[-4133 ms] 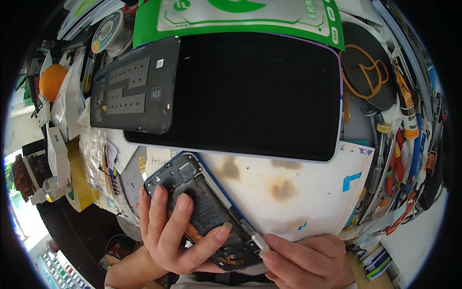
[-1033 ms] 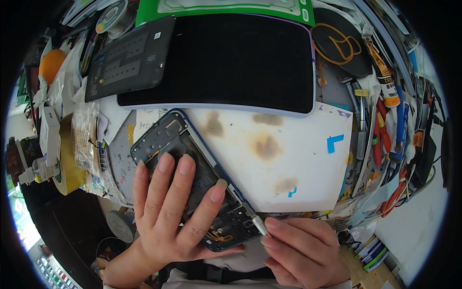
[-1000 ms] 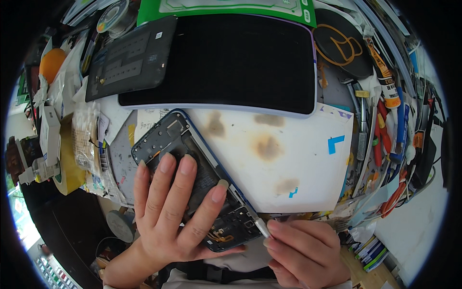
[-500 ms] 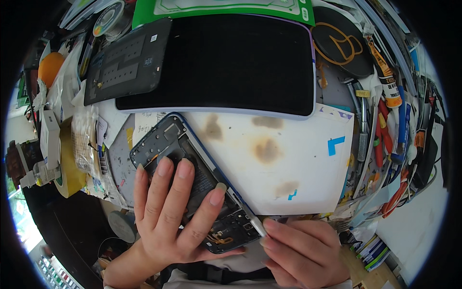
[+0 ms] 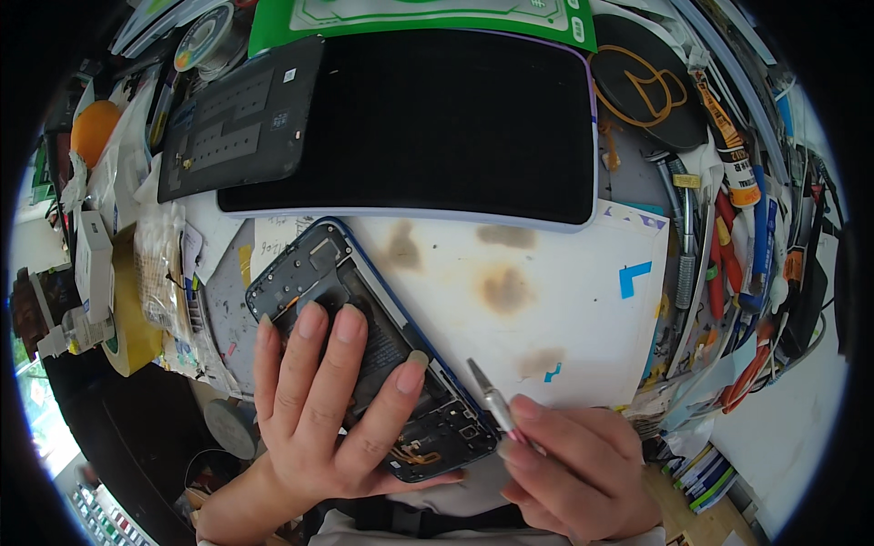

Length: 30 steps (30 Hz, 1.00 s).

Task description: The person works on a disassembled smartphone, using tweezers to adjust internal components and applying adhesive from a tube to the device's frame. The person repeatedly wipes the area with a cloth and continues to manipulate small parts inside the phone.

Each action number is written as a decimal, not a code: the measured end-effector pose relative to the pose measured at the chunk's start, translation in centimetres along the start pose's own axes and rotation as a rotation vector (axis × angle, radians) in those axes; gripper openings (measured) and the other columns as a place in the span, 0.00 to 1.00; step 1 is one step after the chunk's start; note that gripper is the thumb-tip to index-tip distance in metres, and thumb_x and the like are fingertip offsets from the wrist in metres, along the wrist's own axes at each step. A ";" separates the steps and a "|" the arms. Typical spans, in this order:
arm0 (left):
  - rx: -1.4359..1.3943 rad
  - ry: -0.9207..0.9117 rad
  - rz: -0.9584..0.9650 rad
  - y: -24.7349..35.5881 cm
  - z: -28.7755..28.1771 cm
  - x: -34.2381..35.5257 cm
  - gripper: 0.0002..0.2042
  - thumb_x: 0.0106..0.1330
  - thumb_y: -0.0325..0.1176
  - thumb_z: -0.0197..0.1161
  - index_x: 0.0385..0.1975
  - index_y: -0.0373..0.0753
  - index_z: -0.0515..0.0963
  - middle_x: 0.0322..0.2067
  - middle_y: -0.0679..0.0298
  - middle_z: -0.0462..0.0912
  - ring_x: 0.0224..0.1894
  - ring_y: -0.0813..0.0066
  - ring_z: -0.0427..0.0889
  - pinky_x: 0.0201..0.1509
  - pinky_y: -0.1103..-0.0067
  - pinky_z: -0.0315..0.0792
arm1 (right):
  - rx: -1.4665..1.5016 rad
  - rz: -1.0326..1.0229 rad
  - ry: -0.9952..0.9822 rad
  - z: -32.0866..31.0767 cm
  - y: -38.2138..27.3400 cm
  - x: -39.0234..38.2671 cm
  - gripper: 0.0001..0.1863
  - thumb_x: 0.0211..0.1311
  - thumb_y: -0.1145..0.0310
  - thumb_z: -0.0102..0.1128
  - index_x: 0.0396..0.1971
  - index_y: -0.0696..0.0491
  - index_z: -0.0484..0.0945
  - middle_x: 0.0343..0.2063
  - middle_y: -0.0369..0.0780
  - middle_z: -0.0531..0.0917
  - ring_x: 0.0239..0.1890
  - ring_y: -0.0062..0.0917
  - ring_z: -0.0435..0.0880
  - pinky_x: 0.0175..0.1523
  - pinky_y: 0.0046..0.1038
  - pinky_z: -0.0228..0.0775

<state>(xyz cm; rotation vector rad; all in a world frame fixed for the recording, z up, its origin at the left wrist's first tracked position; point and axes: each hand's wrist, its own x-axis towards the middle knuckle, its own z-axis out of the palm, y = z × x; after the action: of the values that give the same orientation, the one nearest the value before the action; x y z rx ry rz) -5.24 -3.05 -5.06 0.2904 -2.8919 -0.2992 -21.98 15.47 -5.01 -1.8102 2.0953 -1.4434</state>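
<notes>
My left hand (image 5: 323, 414) lies across an opened smartphone (image 5: 319, 259), its fingers over the inner side and its thumb partly under the lower end. The phone has a blue frame, with the dark battery area and small board parts exposed. It tilts with its top to the upper left. My right hand (image 5: 578, 460) pinches a craft knife (image 5: 496, 405) with a slim metal head; the handle is mostly hidden in the fingers. The blade points up and left, just right of the phone's long edge and apart from it.
A large tablet-like device (image 5: 446, 127) with a black screen lies behind, a dark back cover (image 5: 241, 127) overlapping it. A scorched white sheet (image 5: 592, 309) is under the work. Tools and a glue tube (image 5: 728, 150) crowd the right; cotton swabs (image 5: 164, 264) and a solder spool (image 5: 205, 41) are left.
The right hand has shifted the craft knife away from the phone's lower right edge, and its blade now shows over the white sheet. My left hand and the phone stay nearly still.
</notes>
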 end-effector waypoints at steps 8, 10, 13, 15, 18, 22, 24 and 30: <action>-0.086 -0.052 -0.026 0.0 -0.9 0.1 0.45 0.60 0.77 0.56 0.67 0.47 0.76 0.64 0.38 0.75 0.70 0.37 0.70 0.74 0.44 0.55 | 0.307 0.229 0.039 -2.5 -0.8 1.2 0.14 0.77 0.62 0.56 0.41 0.59 0.82 0.46 0.52 0.87 0.39 0.39 0.87 0.46 0.34 0.82; -0.086 -0.046 -0.019 -0.1 -0.7 0.1 0.45 0.60 0.77 0.56 0.67 0.46 0.76 0.64 0.38 0.75 0.70 0.37 0.70 0.74 0.44 0.55 | 0.349 0.129 0.147 -2.8 -0.2 2.9 0.19 0.79 0.54 0.53 0.33 0.55 0.79 0.42 0.50 0.88 0.37 0.39 0.86 0.46 0.33 0.82; -0.082 -0.035 -0.011 -0.1 -0.6 0.2 0.44 0.60 0.76 0.56 0.67 0.46 0.77 0.64 0.39 0.75 0.69 0.38 0.71 0.74 0.44 0.56 | 0.691 0.337 -0.088 -4.8 -0.8 6.5 0.14 0.75 0.59 0.60 0.39 0.57 0.82 0.41 0.49 0.88 0.37 0.39 0.87 0.46 0.33 0.82; -0.079 -0.023 0.001 -0.1 -0.6 0.3 0.44 0.61 0.76 0.56 0.66 0.46 0.77 0.64 0.39 0.75 0.69 0.38 0.72 0.73 0.44 0.56 | 0.281 0.577 -0.238 -4.5 -2.2 8.2 0.08 0.61 0.72 0.66 0.39 0.56 0.85 0.33 0.43 0.85 0.28 0.30 0.83 0.34 0.28 0.74; -0.083 0.004 0.014 -0.3 -0.5 0.5 0.42 0.61 0.74 0.56 0.66 0.47 0.77 0.64 0.40 0.76 0.68 0.39 0.72 0.73 0.44 0.57 | 0.018 0.549 -0.397 -2.9 -1.6 9.1 0.11 0.52 0.79 0.70 0.37 0.54 0.86 0.27 0.39 0.81 0.23 0.24 0.80 0.27 0.25 0.68; -0.088 -0.005 0.039 -0.5 -0.5 0.4 0.46 0.59 0.77 0.57 0.64 0.42 0.77 0.63 0.36 0.74 0.67 0.33 0.72 0.72 0.41 0.57 | -0.096 0.397 -0.599 -1.9 -0.4 9.2 0.09 0.50 0.78 0.70 0.33 0.54 0.84 0.27 0.38 0.80 0.21 0.30 0.78 0.26 0.28 0.68; -0.088 -0.004 0.047 -0.6 -0.5 0.4 0.48 0.57 0.78 0.58 0.64 0.40 0.77 0.63 0.34 0.74 0.67 0.32 0.72 0.72 0.42 0.57 | -0.174 0.322 -0.691 -2.1 -0.3 9.7 0.08 0.50 0.76 0.72 0.31 0.54 0.83 0.26 0.37 0.79 0.22 0.32 0.78 0.26 0.30 0.68; -0.102 0.006 0.045 -0.7 -0.6 0.5 0.47 0.56 0.78 0.60 0.63 0.41 0.80 0.64 0.36 0.74 0.69 0.35 0.71 0.74 0.45 0.55 | -0.281 0.133 -0.832 -1.9 -0.9 11.8 0.10 0.50 0.68 0.74 0.27 0.53 0.80 0.23 0.36 0.75 0.23 0.33 0.78 0.26 0.33 0.68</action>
<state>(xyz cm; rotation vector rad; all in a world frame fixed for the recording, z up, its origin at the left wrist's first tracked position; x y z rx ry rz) -5.48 -3.91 -4.57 0.2086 -2.8613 -0.4359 -26.20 7.40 2.76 -1.8371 1.9324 -0.2531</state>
